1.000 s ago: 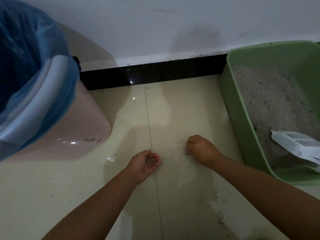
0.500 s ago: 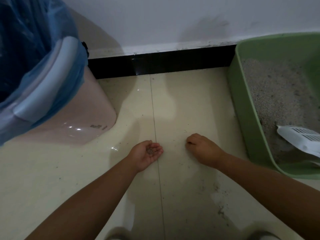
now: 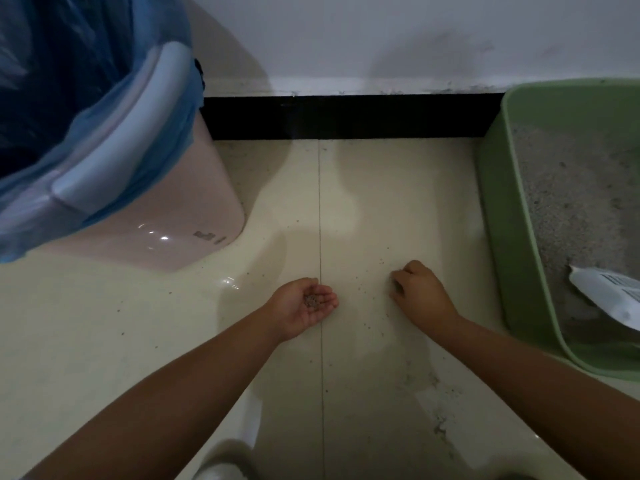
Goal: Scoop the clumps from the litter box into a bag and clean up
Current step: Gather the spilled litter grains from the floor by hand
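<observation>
Grey stray litter grains (image 3: 312, 301) lay in my cupped left hand (image 3: 304, 308), so I kept it level while my curled right hand (image 3: 420, 295) pinched more off the glossy cream tiled floor (image 3: 363, 209)

My right hand (image 3: 420, 297) has slid a little nearer the litter box (image 3: 502, 237) along the floor (image 3: 381, 202), its fingers (image 3: 398, 284) now curled over fresh grains.

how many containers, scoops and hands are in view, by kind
Containers: 2, the pink bin lined with a blue bag, and the green litter box
Scoops: 1, the white scoop in the litter box
Hands: 2, left hand, right hand
Total: 5
</observation>
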`<action>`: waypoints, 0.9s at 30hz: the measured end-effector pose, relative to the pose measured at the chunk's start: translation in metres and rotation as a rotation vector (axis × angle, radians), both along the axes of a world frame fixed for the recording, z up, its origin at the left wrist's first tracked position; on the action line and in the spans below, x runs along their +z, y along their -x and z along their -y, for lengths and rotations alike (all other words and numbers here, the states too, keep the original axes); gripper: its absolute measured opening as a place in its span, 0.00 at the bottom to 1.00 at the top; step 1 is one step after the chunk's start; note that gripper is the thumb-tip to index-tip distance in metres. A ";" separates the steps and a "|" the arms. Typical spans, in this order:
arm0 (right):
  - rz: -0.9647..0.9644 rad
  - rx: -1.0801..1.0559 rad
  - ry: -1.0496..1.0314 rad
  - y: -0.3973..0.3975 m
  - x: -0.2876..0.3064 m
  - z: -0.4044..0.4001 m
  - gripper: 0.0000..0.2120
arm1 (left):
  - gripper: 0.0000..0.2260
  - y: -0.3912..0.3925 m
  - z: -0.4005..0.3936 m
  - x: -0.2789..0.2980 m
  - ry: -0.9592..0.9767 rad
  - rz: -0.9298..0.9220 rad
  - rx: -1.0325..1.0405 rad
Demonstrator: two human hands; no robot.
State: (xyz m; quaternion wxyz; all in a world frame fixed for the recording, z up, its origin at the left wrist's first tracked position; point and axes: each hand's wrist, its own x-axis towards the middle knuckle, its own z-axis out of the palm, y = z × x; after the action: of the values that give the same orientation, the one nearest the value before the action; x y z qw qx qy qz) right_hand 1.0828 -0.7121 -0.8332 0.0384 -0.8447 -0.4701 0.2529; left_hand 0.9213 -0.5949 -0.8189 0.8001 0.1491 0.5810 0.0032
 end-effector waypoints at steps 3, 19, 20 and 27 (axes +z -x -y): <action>-0.019 0.063 -0.007 -0.002 -0.002 0.001 0.10 | 0.17 -0.001 0.000 0.000 0.007 0.006 0.003; -0.051 -0.201 0.100 0.005 0.018 -0.030 0.05 | 0.20 0.009 -0.003 0.007 0.036 0.003 0.139; -0.151 -0.299 0.020 0.009 0.022 -0.034 0.04 | 0.20 0.010 -0.002 0.006 0.041 0.002 0.149; -0.543 -0.001 -0.043 0.048 0.060 -0.049 0.08 | 0.25 0.006 0.011 0.006 0.087 0.087 0.165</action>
State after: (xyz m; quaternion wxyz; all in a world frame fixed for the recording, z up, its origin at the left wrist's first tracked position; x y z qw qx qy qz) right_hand 1.0352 -0.6627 -0.7731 0.1812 -0.7450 -0.4476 0.4602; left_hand 0.9148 -0.6054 -0.8127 0.8274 0.0654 0.5555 0.0501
